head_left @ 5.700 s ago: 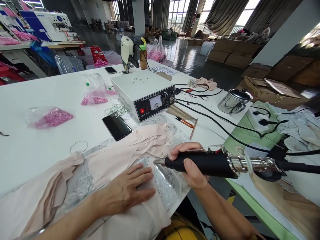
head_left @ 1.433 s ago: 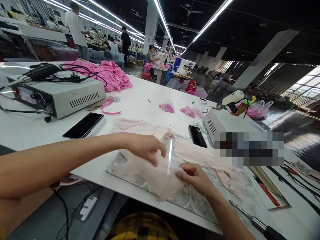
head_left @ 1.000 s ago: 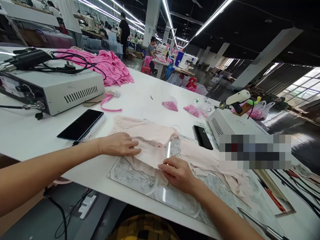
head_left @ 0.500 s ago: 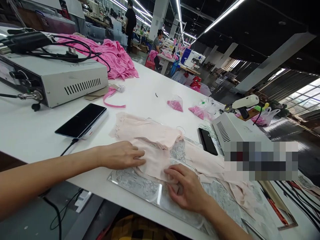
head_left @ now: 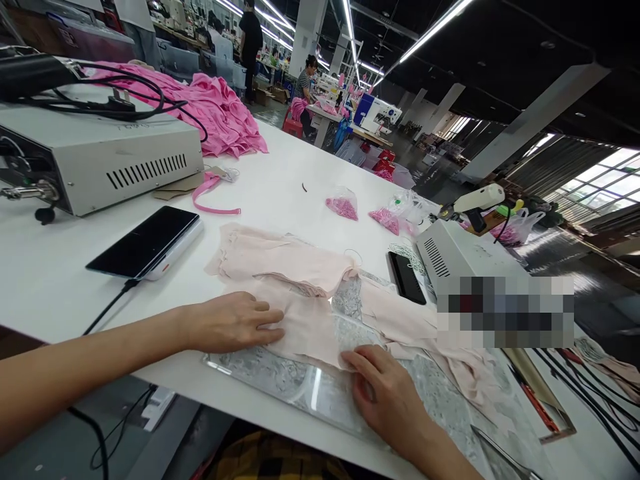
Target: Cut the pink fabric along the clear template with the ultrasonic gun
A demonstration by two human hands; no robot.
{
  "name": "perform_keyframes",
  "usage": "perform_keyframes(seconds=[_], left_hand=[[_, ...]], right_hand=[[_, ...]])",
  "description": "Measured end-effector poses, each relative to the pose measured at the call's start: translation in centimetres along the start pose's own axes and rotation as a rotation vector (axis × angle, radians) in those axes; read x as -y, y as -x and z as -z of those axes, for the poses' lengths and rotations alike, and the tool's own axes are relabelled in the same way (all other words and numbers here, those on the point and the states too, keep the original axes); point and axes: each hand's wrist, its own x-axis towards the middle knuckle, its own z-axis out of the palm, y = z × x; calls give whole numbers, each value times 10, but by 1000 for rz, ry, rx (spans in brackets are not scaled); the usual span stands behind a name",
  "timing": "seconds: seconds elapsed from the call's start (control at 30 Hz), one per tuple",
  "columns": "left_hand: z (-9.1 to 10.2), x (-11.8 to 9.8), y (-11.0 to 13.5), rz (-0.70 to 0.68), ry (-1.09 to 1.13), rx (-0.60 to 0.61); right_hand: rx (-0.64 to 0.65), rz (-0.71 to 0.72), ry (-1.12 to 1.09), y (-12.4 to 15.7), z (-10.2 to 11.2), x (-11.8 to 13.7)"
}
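A thin pale pink fabric piece (head_left: 307, 327) lies over a clear, grey-patterned sheet (head_left: 280, 373) at the table's front edge. My left hand (head_left: 235, 323) rests palm down on its left part, fingers stretched out. At the lower right corner of the piece, my right hand (head_left: 383, 393) has its index finger and thumb curled together on the edge; the thumb tip is partly hidden. Just behind lies a stack of similar pale pink pieces (head_left: 283, 257). More pale pink fabric (head_left: 445, 347) is spread out to the right of my right hand.
A black phone on a white block (head_left: 145, 240) and a grey vented box (head_left: 115, 153) stand left, with a pink fabric heap (head_left: 215, 113) behind. To the right are another phone (head_left: 406, 277), a second machine box (head_left: 460, 257) and metal tweezers (head_left: 505, 453). Small bags (head_left: 343, 203) lie farther back.
My right hand has shifted slightly right and toward me, and the fabric's right corner lies flatter. My left hand stays on the piece. The whole view has shifted slightly.
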Motion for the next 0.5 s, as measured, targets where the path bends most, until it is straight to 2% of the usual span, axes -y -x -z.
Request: perform_keyframes(seconds=[0.13,0.33,0.43,0.5], left_hand=[[-1,0,1,17,18,-30],[2,-3,1,23,-49,-2],[4,-5,1,-5,-58,31],[4,-6,2,39,-25,41]], right_hand=[[-27,41,-14,-1,0,3],[-95,130,-1,-3,-3,1],[-79,139,-13,-1,-1,1],[-47,128,-34,-1,2,3]])
